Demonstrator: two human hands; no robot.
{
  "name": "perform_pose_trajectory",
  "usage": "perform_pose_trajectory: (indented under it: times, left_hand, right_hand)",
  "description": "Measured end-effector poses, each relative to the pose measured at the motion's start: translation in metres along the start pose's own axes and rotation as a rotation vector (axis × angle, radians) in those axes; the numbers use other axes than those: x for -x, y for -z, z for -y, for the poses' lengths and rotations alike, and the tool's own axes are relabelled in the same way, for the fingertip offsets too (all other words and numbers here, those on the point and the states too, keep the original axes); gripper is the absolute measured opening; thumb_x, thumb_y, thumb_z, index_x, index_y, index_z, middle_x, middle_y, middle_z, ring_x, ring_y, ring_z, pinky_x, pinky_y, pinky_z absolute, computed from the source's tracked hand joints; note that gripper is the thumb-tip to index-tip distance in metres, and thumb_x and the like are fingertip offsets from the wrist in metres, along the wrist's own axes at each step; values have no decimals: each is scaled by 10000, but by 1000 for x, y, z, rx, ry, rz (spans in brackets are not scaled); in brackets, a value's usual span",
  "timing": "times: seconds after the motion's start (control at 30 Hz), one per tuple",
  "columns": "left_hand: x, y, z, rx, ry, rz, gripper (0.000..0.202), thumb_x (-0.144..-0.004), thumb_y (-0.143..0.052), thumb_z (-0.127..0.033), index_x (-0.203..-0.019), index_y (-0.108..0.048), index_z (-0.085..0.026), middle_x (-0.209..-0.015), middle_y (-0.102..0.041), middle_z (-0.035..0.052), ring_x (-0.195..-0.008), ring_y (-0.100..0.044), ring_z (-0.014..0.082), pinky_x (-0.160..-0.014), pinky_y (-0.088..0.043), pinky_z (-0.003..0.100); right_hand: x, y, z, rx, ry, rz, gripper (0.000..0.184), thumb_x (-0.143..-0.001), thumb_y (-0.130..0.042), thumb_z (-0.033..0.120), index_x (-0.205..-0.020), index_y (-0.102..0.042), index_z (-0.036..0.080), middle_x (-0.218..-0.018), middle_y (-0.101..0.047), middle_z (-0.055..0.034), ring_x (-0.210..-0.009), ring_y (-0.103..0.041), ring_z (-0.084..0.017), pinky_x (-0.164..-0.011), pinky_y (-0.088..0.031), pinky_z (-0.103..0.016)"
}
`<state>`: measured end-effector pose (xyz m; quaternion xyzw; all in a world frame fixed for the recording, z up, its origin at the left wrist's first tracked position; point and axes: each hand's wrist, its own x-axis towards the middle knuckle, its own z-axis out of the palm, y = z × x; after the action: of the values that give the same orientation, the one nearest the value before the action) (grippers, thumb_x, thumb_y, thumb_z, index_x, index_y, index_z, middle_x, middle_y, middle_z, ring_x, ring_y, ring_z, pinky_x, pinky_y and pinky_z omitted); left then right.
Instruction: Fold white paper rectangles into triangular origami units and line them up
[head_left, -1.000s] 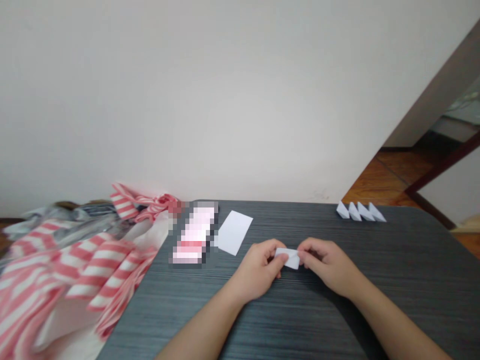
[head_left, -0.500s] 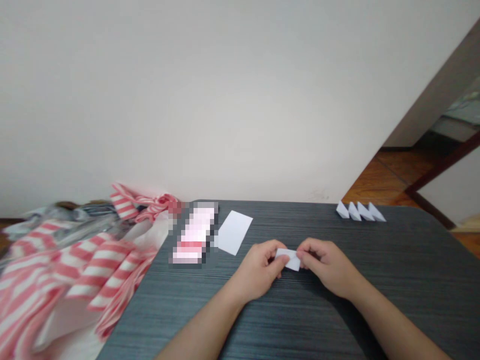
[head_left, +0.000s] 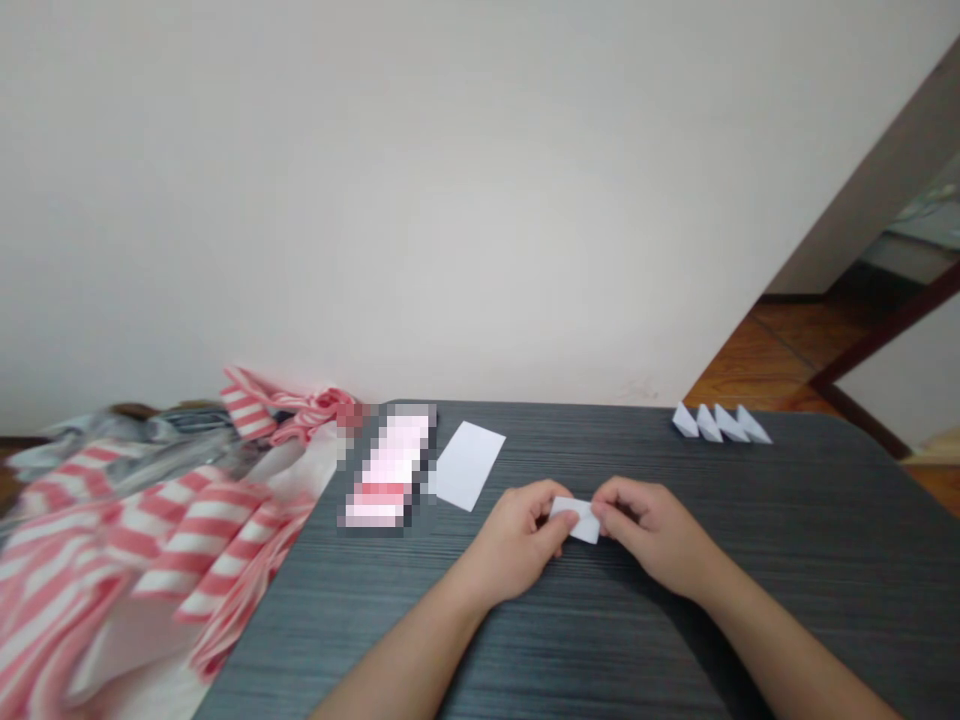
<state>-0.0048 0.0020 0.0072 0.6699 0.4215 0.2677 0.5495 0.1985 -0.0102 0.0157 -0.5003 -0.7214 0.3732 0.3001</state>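
Between my two hands is a small folded piece of white paper [head_left: 583, 527], just above the dark table. My left hand [head_left: 521, 540] pinches its left end, thumb on top and fingers behind. At the right end, the thumb and forefinger of my right hand [head_left: 651, 530] grip the paper too. A slanting fold line shows on its face; the parts under my fingertips are hidden. To the left of my hands, a flat white paper sheet [head_left: 470, 466] lies on the table.
Several folded white paper pieces [head_left: 720, 424] stand in a row at the table's [head_left: 825, 540] back right. A blurred-out pink and white object [head_left: 386, 470] lies at the left. Red-striped cloth [head_left: 202, 540] is heaped beside the table, and a wall [head_left: 480, 200] rises behind.
My right thumb and fingers have shifted very slightly on the paper's right end. Otherwise both hands and the paper stay where they were.
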Motion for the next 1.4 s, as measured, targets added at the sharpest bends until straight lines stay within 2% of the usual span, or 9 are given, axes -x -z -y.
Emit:
perform_pose_trajectory:
  times: [0.1, 0.33, 0.63, 0.73, 0.93, 1.17, 1.4]
  left_hand:
    - [0, 0, -1, -2, 4, -2, 196, -916, -520, -320, -884, -616, -153, -604, -550, -35, -550, -486, 103, -516, -341, 206]
    - [1, 0, -5, -20, 4, -6, 178, -907, -528, -302, -875, -619, -153, -603, -551, -35, -551, -485, 103, -513, -336, 204]
    - [0, 0, -5, -34, -20, -21, 149, -875, -571, -295, -857, -622, -156, -616, -566, -30, -569, -497, 104, -527, -336, 200]
    - [0, 1, -8, -48, -19, -29, 175, -865, -587, -319, -875, -641, -152, -645, -587, -19, -588, -510, 110, -536, -340, 203]
    - [1, 3, -14, -126, -26, -3, 219, -863, -574, -322, -793, -687, -147, -649, -612, -2, -604, -514, 118, -540, -337, 209]
    - [1, 4, -13, -179, -64, -2, 217, -865, -570, -299, -783, -696, -142, -673, -639, 9, -617, -520, 121, -551, -335, 214]
    - [2, 2, -11, -193, -77, 9, 288, -896, -559, -369, -801, -708, -141, -659, -638, 9, -590, -503, 115, -533, -316, 217]
  right_hand:
    - [0, 0, -1, 15, 9, 12, 177, -908, -558, 249, -783, -660, 176, -700, -649, -1, -658, -582, -150, -623, -415, -241]
    - [-1, 0, 2, 62, 29, 24, 227, -917, -539, 234, -720, -636, 177, -657, -628, 8, -630, -572, -144, -605, -400, -241]
    - [-1, 1, 5, 86, 62, 16, 224, -923, -535, 232, -735, -643, 174, -675, -646, -2, -633, -584, -145, -615, -408, -244]
    - [0, 1, 6, 84, 82, 22, 221, -923, -544, 239, -739, -646, 174, -688, -662, -8, -642, -601, -145, -622, -417, -241]
    - [-1, 1, 5, 91, 96, 33, 208, -925, -556, 248, -758, -661, 183, -698, -677, -7, -647, -613, -145, -620, -424, -234]
    - [-1, 2, 5, 125, 118, 44, 203, -924, -563, 247, -765, -675, 191, -702, -689, -7, -648, -621, -145, -621, -427, -230]
    - [-1, 2, 5, 148, 134, 65, 221, -933, -558, 250, -761, -685, 192, -719, -705, -11, -667, -639, -146, -632, -429, -230]
